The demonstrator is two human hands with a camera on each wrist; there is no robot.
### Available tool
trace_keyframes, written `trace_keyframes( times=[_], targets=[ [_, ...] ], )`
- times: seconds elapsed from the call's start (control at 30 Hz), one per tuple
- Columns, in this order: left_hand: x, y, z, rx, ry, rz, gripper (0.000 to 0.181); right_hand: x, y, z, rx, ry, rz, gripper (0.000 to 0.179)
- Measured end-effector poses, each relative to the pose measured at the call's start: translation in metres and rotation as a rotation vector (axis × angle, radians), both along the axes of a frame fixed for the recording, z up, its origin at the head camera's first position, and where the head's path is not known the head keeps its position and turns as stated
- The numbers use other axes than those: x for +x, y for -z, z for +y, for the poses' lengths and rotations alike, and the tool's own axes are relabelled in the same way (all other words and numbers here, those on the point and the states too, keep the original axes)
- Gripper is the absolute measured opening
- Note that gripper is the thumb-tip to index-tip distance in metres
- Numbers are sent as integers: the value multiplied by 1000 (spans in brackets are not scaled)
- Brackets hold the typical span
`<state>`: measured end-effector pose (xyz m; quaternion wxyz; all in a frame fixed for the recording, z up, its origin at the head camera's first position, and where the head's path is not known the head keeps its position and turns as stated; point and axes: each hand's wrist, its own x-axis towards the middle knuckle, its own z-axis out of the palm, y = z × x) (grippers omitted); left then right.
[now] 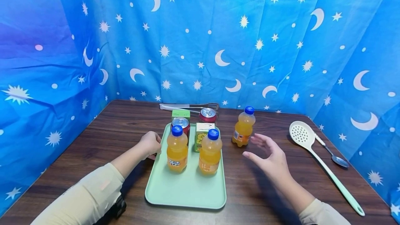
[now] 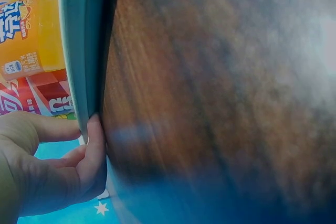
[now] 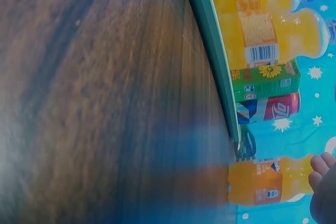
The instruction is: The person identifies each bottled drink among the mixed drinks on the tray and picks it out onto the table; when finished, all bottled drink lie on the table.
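Note:
My left hand (image 1: 150, 145) pinches the left rim of the pale green tray (image 1: 184, 193), thumb on top and fingers beneath in the left wrist view. Two orange soda bottles with blue caps, a left one (image 1: 177, 152) and a right one (image 1: 210, 155), stand upright on the tray. Behind them are a red can (image 1: 181, 124), a second red can (image 1: 207, 114), a green juice box (image 1: 200, 138) and another green box (image 1: 180, 114). Right of the tray a third orange soda bottle (image 1: 243, 127) stands on the table. My right hand (image 1: 272, 155) is beside it, fingers spread, holding nothing.
On the right of the wooden table (image 1: 256, 197) lie a white slotted skimmer (image 1: 325, 162) with a green handle and a metal spoon (image 1: 339, 160). A whisk-like utensil (image 1: 200, 106) lies behind the tray. A blue star-patterned curtain (image 1: 200, 37) encloses the table.

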<state>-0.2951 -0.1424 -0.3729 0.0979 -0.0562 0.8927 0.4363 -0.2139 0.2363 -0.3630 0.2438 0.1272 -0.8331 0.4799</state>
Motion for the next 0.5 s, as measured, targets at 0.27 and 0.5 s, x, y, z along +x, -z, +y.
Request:
trace_keyframes(
  times=[0.27,0.5],
  targets=[
    [-1,0,0,7,-2,-3,28,1,-2,-5,-11,-55,46,63],
    [-1,0,0,10,-3,-3,28,1,-4,-10,-27,-85,51,62]
  ],
)
